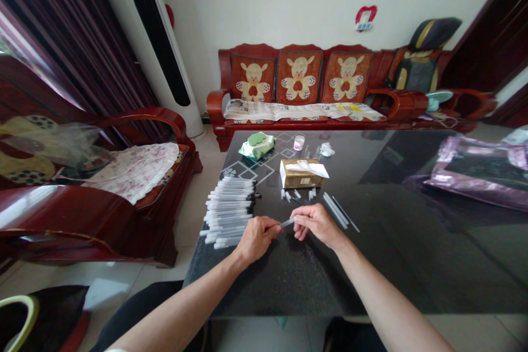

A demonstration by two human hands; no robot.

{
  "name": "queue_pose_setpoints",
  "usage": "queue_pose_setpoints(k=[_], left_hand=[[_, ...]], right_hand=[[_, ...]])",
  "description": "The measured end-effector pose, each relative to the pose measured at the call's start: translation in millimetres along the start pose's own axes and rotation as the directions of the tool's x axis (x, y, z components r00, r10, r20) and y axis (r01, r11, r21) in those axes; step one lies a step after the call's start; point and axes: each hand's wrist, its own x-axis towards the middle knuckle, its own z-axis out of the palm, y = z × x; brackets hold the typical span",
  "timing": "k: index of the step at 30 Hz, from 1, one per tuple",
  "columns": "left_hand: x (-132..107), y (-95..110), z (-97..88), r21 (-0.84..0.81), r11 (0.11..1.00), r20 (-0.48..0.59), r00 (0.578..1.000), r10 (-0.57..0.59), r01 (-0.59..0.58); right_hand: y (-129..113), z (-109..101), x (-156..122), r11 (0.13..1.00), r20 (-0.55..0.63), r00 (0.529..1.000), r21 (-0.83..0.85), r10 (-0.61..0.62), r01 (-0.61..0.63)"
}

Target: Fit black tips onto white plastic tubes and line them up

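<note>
Between my two hands, just above the dark glossy table (289, 280), is a translucent pen barrel (287, 222). My left hand (259, 235) pinches one end of it, and my right hand (315, 223) grips the other with thumb and fingers. Left of my left hand lies a stack of translucent pens (226, 209), their dark tips toward the right. Beyond my right hand rest several loose clear tubes (335, 210) and a thin dark-edged rod (345, 213). Small translucent caps (297, 194) are scattered in front of a tissue box (303, 176).
Farther back stand a green wipes pack (257, 146), a small white-and-pink cup (299, 143) and a crumpled tissue (327, 149). A purple plastic bag (478, 173) lies on the right. A wooden sofa (301, 82) and an armchair (157, 121) stand around the table.
</note>
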Motion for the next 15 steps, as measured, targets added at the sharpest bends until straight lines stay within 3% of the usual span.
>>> queue_pose_setpoints(k=[9,15], left_hand=[[-4,12,-0.4,0.251,0.962,-0.077,0.988,0.134,-0.111],[-4,8,-0.4,0.299,0.945,-0.076,0.984,0.164,-0.134]], right_hand=[[0,8,0,0.992,-0.085,0.993,0.109,0.079,-0.069],[5,13,2,0.981,-0.093,0.987,0.159,0.128,-0.112]])
